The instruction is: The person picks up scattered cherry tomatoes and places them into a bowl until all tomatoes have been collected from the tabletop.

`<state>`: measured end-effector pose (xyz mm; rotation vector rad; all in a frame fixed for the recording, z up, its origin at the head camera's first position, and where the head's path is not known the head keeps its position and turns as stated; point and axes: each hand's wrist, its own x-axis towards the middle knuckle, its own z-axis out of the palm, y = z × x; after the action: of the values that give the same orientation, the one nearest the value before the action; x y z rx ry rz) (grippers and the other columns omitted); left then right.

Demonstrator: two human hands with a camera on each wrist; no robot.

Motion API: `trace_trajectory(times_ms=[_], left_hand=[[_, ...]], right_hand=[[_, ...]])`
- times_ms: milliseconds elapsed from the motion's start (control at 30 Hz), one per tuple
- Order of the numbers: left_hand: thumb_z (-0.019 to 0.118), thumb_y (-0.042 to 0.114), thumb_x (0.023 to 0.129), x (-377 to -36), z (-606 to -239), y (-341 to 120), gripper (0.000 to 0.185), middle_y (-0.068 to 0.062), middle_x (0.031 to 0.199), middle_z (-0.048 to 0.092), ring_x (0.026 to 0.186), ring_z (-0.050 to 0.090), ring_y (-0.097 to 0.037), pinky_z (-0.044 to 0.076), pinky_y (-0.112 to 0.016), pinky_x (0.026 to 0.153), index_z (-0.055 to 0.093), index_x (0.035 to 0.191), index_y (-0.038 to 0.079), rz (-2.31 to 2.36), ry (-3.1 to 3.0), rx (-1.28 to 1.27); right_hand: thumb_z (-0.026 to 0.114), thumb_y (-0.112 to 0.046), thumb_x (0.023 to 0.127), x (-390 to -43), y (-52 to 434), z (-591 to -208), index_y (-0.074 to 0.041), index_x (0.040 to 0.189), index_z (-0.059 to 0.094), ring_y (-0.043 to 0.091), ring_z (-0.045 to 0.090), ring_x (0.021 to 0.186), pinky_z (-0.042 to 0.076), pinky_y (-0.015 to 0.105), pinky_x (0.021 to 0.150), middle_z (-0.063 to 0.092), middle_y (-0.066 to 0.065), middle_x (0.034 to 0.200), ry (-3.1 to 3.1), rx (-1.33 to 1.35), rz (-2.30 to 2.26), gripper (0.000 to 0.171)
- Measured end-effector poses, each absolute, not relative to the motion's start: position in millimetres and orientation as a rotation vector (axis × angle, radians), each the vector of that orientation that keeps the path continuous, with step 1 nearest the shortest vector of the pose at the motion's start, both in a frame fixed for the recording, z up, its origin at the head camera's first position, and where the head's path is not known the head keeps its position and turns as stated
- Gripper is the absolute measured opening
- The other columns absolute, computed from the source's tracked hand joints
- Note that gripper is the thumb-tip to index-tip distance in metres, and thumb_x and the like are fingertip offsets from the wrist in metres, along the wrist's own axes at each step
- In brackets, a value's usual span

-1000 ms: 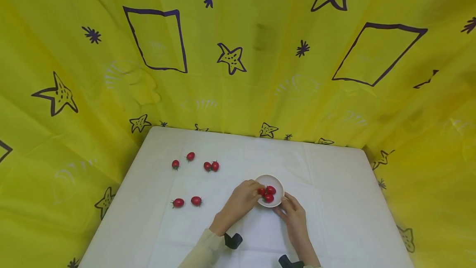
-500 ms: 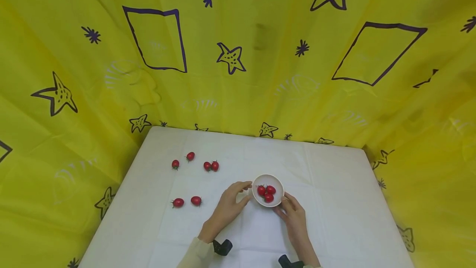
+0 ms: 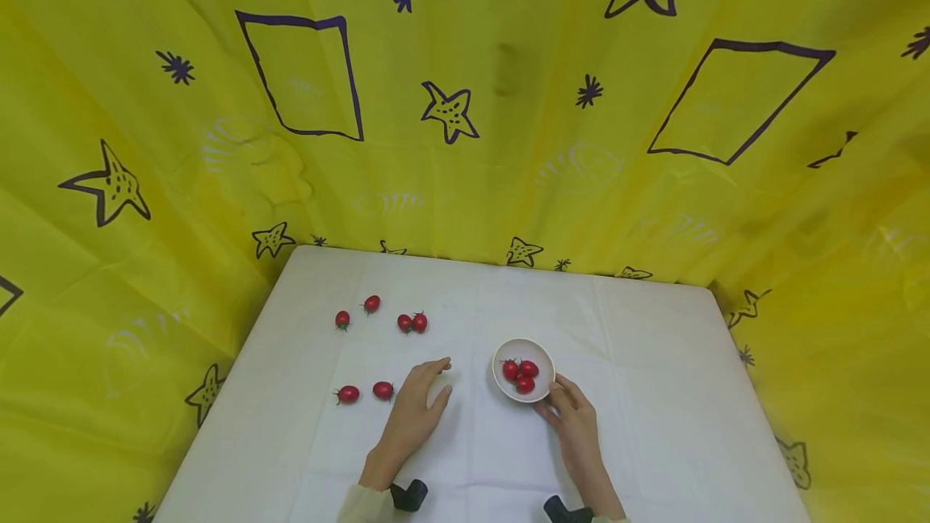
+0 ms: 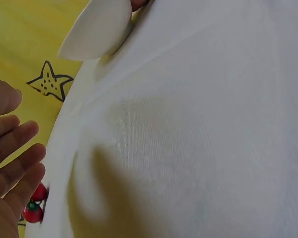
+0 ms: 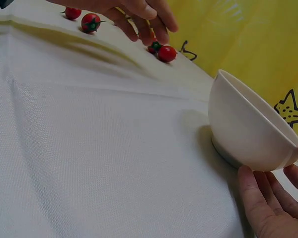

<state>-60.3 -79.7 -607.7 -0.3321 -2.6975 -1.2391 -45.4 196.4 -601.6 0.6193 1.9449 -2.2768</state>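
Figure: sorting cherry tomatoes into a bowl, part done. I read three tomatoes (image 3: 520, 374) as already lying in the white bowl (image 3: 539, 349), which stands just right of the table's middle on the white tablecloth (image 3: 654, 361). Six are left loose on the cloth: a near pair (image 3: 366, 393) at the left and four farther off, namely one at far left (image 3: 342, 319), one behind it (image 3: 371, 303), and two touching each other (image 3: 412, 323). By my count about a third of the work is done.

My left hand (image 3: 416, 406) hovers over the cloth between the bowl and the near pair, fingers straight and slightly spread, holding nothing; the closest tomato lies just left of it. The left wrist view shows the same relaxed fingers (image 4: 12, 148) with red fruit beyond them. My right hand (image 3: 574, 418) rests at the bowl's near right rim; the right wrist view shows its fingertips (image 5: 253, 193) against the bowl's lower wall, steadying it and not wrapped round it.

Yellow star-printed curtains (image 3: 465, 103) enclose the table on three sides.
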Motion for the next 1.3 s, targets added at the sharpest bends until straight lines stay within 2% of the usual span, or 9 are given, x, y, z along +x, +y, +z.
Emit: trace_trajectory(times_ms=[200, 467, 733, 867, 1100, 1300], left_hand=[[0.075, 0.016, 0.096, -52.9, -614.3, -100.0, 0.045, 0.002, 0.130, 0.071, 0.128, 0.062, -0.020, 0.053, -0.044, 0.109, 0.064, 0.139, 0.013, -1.140, -2.689, -0.267], [0.080, 0.009, 0.090, -46.3, -614.0, -126.3, 0.045, -0.002, 0.126, 0.072, 0.121, 0.066, -0.023, 0.057, -0.043, 0.102, 0.067, 0.133, 0.010, -0.961, -2.628, -0.221], [0.082, 0.002, 0.086, -43.6, -607.8, -144.9, 0.049, -0.007, 0.123, 0.072, 0.117, 0.067, -0.026, 0.059, -0.044, 0.099, 0.067, 0.132, 0.008, -0.949, -2.595, -0.188], [0.084, -0.001, 0.082, -41.3, -609.3, -156.3, 0.053, -0.011, 0.123, 0.071, 0.117, 0.064, -0.030, 0.058, -0.047, 0.097, 0.066, 0.132, 0.005, -0.816, -2.583, -0.210], [0.082, -0.004, 0.081, -38.2, -611.3, -178.1, 0.050, -0.017, 0.122, 0.070, 0.118, 0.060, -0.038, 0.053, -0.053, 0.101, 0.067, 0.128, 0.000, -0.674, -2.618, -0.187], [0.082, -0.001, 0.082, -32.6, -608.4, -188.0, 0.046, -0.018, 0.124, 0.068, 0.119, 0.059, -0.041, 0.053, -0.058, 0.095, 0.069, 0.126, -0.001, -0.685, -2.688, -0.068]], right_hand=[[0.056, -0.020, 0.109, -44.8, 195.8, -601.4, 0.006, 0.153, 0.043, 0.002, 0.067, 0.105, 0.059, 0.029, 0.099, 0.049, 0.024, 0.152, 1.947, 0.605, -2.278, 0.053], [0.057, -0.021, 0.108, -44.9, 195.8, -603.4, 0.007, 0.151, 0.044, 0.002, 0.067, 0.104, 0.060, 0.028, 0.098, 0.058, 0.016, 0.142, 1.947, 0.624, -2.286, 0.052], [0.055, -0.022, 0.109, -44.8, 196.2, -602.7, 0.007, 0.151, 0.043, 0.002, 0.069, 0.104, 0.059, 0.028, 0.099, 0.054, 0.023, 0.148, 1.954, 0.614, -2.279, 0.053], [0.056, -0.023, 0.109, -45.1, 196.0, -602.6, 0.007, 0.151, 0.044, 0.002, 0.069, 0.105, 0.059, 0.028, 0.099, 0.054, 0.022, 0.148, 1.955, 0.604, -2.274, 0.053], [0.058, -0.023, 0.108, -45.1, 196.3, -603.9, 0.007, 0.151, 0.044, 0.000, 0.069, 0.105, 0.059, 0.027, 0.098, 0.055, 0.021, 0.147, 1.948, 0.611, -2.288, 0.054], [0.056, -0.023, 0.109, -44.8, 196.5, -604.2, 0.007, 0.151, 0.044, 0.001, 0.069, 0.105, 0.059, 0.027, 0.099, 0.051, 0.024, 0.151, 1.949, 0.595, -2.285, 0.054]])
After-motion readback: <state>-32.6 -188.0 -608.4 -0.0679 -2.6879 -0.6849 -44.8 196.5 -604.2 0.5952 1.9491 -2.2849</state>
